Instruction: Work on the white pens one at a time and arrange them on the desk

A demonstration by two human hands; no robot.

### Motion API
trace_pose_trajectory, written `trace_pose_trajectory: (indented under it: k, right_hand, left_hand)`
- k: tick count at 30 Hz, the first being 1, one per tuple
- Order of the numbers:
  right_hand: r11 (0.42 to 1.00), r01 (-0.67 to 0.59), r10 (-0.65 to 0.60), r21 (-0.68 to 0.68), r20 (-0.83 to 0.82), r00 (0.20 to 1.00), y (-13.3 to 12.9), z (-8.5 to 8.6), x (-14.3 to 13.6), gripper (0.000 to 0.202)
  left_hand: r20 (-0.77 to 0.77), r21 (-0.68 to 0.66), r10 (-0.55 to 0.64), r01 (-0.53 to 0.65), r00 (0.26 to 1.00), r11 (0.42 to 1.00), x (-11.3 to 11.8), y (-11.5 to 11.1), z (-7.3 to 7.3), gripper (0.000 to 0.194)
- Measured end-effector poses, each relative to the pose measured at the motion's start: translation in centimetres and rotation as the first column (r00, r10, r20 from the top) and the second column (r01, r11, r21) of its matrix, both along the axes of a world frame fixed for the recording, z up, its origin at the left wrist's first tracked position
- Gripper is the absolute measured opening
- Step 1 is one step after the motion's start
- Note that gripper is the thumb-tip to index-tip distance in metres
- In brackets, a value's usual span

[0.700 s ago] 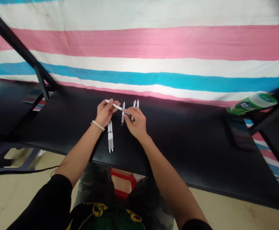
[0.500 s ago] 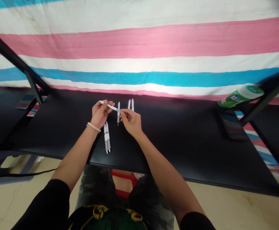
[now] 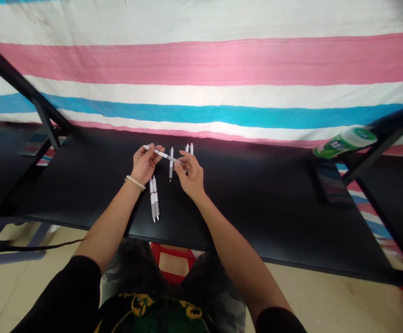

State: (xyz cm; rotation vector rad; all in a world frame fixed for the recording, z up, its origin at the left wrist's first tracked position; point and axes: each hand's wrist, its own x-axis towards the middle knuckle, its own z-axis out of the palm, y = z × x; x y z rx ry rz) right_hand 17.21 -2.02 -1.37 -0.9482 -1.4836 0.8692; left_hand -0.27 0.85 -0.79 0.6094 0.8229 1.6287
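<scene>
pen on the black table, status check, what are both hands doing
Left hand and right hand grip one pen end to end, above table. Two pens near left wrist, three upright pens behind. Nothing blocking.

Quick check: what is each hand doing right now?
Left hand: closed on one end of the white pen.
Right hand: pinching its other end.

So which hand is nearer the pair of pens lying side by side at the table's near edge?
Left. The left hand sits just above the pair of pens, its wrist beside them; the right hand is further off to their right.
</scene>
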Motion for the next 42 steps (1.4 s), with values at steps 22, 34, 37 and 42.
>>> trace_pose_trajectory:
  k: [22,34,37,42]
  right_hand:
    - [0.98,0.188,-0.191,0.071,0.036,0.981,0.9,-1.3,0.1,0.015]
    - [0.95,0.159,-0.187,0.268,0.086,0.979,0.0,0.0,-0.2,0.012]
    - [0.976,0.146,-0.158,0.159,0.066,0.985,0.0,-0.4,-0.2,0.014]
    - [0.991,0.132,-0.134,0.033,0.058,0.989,0.3,-0.6,-0.2,0.03]
  left_hand:
    - [0.02,0.021,0.075,-0.076,0.997,0.997,-0.2,0.6,-0.3,0.022]
    - [-0.07,0.013,0.013,-0.012,0.997,1.0,0.7,0.2,0.1,0.024]
    - [-0.076,0.015,-0.001,0.002,0.997,1.0,0.7,0.1,0.2,0.023]
    - [-0.087,0.018,0.004,-0.003,0.996,1.0,0.7,0.1,0.4,0.024]
